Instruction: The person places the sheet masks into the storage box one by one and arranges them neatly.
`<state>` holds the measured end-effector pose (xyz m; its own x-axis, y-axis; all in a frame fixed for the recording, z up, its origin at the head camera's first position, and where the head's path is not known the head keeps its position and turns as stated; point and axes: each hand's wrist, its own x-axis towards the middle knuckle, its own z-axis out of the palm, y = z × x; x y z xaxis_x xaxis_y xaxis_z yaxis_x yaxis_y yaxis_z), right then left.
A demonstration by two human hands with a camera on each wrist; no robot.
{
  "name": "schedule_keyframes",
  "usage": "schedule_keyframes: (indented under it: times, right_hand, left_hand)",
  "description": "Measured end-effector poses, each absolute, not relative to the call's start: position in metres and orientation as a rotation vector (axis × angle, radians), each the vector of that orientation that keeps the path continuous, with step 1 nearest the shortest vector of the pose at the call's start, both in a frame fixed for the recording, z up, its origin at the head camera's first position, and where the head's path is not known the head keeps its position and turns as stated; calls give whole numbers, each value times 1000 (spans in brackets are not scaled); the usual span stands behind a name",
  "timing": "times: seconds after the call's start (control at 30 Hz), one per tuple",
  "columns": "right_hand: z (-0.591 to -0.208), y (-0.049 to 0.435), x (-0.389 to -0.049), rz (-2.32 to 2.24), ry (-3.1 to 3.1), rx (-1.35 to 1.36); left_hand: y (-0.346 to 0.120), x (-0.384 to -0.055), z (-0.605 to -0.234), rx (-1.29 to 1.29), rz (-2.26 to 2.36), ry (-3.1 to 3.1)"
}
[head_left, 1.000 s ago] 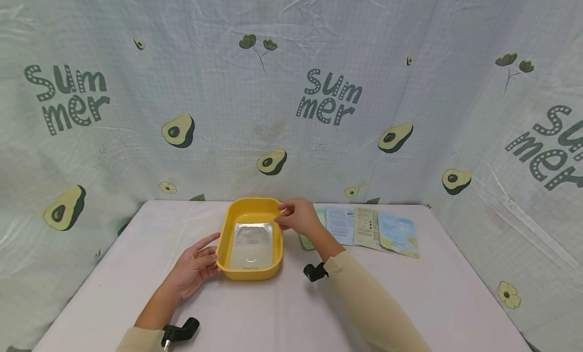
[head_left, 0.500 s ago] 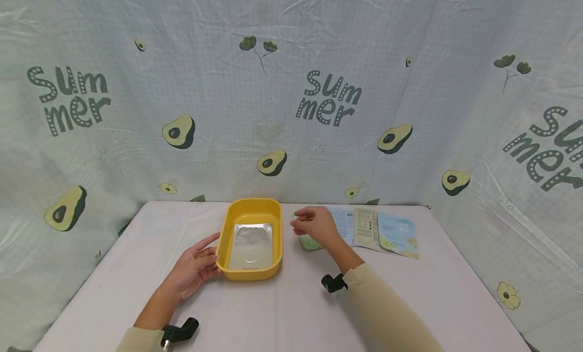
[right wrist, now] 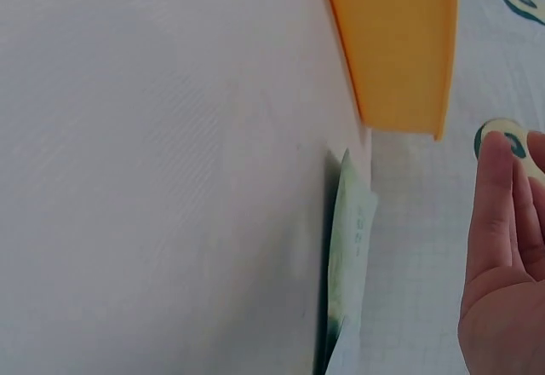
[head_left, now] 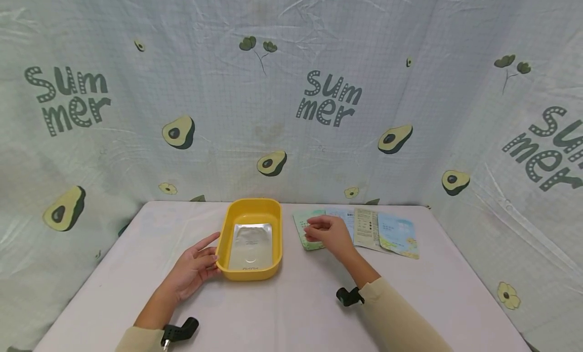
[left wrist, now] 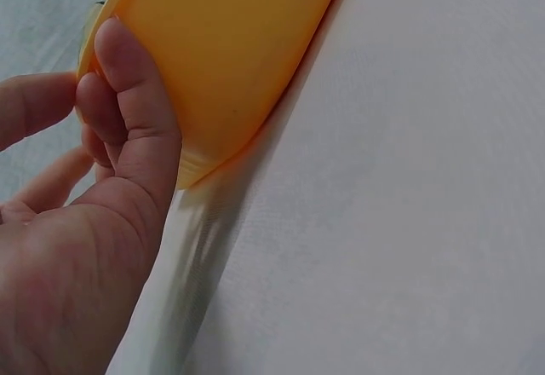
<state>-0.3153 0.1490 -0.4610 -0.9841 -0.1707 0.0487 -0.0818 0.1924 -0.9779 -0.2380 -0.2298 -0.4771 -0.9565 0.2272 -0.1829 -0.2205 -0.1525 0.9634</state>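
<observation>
Touching the yellow tray (head_left: 254, 215) (silver pouch (head_left: 251, 248) inside) from the left with a pretty relaxed left hand (head_left: 193, 268), kinda hovering a loose right hand (head_left: 331, 235) over the green packet (head_left: 303, 220) further right.

My right hand (head_left: 331, 235) covers part of the green packet (head_left: 300, 224), and the yellow tray (left wrist: 226, 51) gets cut off up top in my left wrist view.
</observation>
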Motion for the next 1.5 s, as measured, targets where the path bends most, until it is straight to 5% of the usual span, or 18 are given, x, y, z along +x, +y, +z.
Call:
schedule_keyframes:
  times: [1.5]
  right_hand:
    - [-473,304,-281,-2057,2489,91]
  left_hand:
    - [-228,-238,-482,29,2220,1818]
